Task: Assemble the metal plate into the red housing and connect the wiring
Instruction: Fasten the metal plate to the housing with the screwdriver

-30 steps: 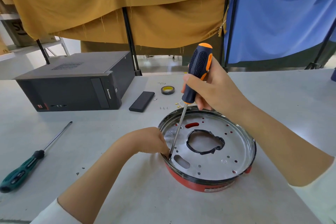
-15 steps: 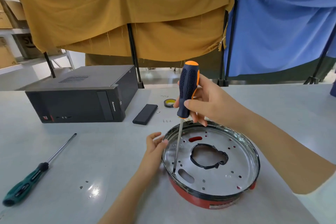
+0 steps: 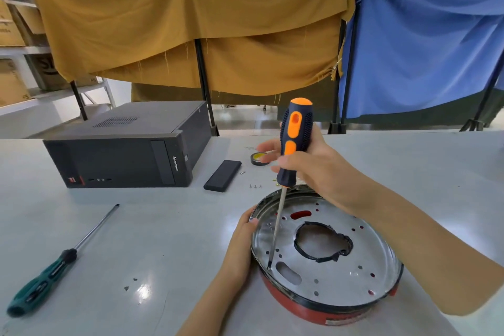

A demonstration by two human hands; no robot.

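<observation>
The metal plate (image 3: 351,262) is seated in the red housing (image 3: 308,308), near edge of the bench (image 3: 136,240), approx. 5 o'clock of frame. The orange/black screwdriver (image 3: 293,150) is gripped by the right hand (image 3: 313,163), fingers wrapped round the handle, forearm entering from 4 o'clock; shaft is tilted, tip set on the plate at its 8 o'clock edge. The housing's rim at 9 o'clock is held by the left hand (image 3: 242,240) (thumb on the lip, other fingers hidden). A green screwdriver (image 3: 51,273) lies at 8 o'clock, a black PC case (image 3: 128,150) at 10.
</observation>
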